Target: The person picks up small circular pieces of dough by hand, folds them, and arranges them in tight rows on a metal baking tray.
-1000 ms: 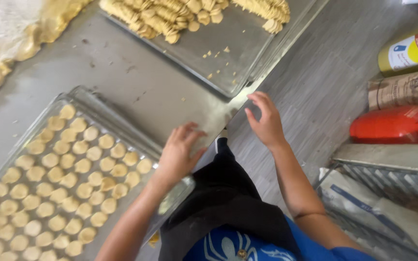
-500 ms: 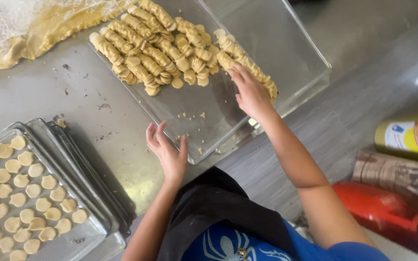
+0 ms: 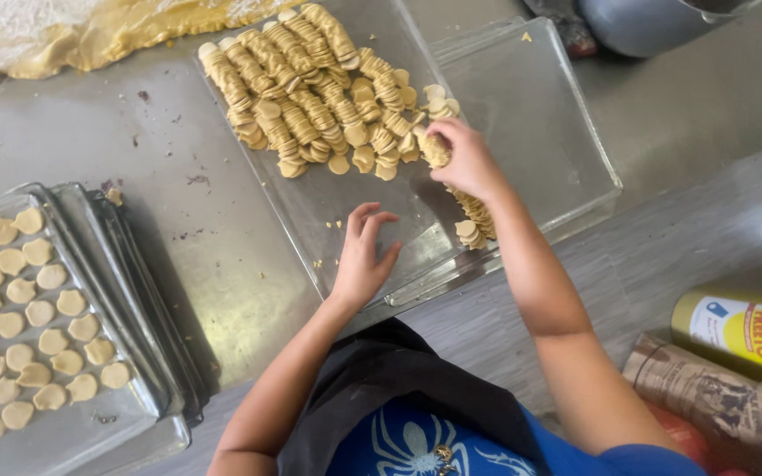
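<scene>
My right hand (image 3: 466, 160) grips a stack of round dough discs (image 3: 435, 148) at the right end of the rows of stacked discs (image 3: 302, 84) on a large metal tray (image 3: 522, 106). More stacked discs lie under my right wrist near the tray's front edge. My left hand (image 3: 362, 258) rests flat on the bare front part of that tray, fingers spread, holding nothing. At the left, a second metal tray (image 3: 63, 432) carries single dough discs (image 3: 24, 313) laid out in rows.
A sheet of rolled yellow dough (image 3: 90, 35) lies at the top left of the steel table (image 3: 187, 264). A yellow bottle (image 3: 743, 330) and a brown paper package (image 3: 707, 392) sit low at the right. A dark pot (image 3: 646, 22) stands at the top right.
My view has swung from the left tray to the big tray. My right hand reached into the stacked discs and closed on some; my left hand came down onto the tray's bare front.
</scene>
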